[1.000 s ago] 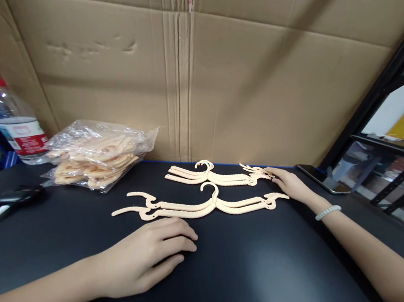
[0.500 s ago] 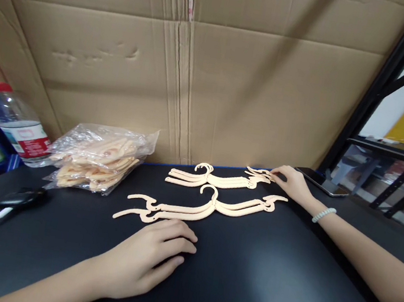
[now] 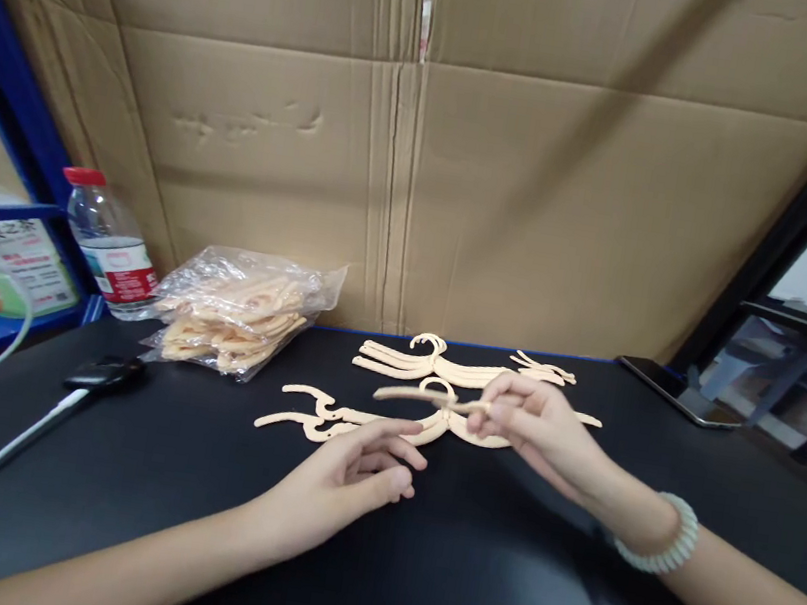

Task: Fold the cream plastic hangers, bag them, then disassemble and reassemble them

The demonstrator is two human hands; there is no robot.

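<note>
My right hand pinches a slim peach plastic hanger piece, raised over the table and slightly blurred. Behind and below it lies a peach folding hanger with a hook and curved end pieces, partly covered by my hands. Beside its near edge hovers my left hand, fingers apart and loosely bent, holding nothing. Farther back rest several stacked hanger parts with hooks. Right of them sits a small pile of curved end pieces.
A clear bag of peach hanger parts lies at the back left, near a red-capped bottle. A black device with a white cable sits at left. A phone lies at the back right, before the cardboard wall.
My right hand has left the small pile and come inward to the left with one curved hanger piece in it. My left hand has lifted and turned, thumb up. The view has shifted left.
</note>
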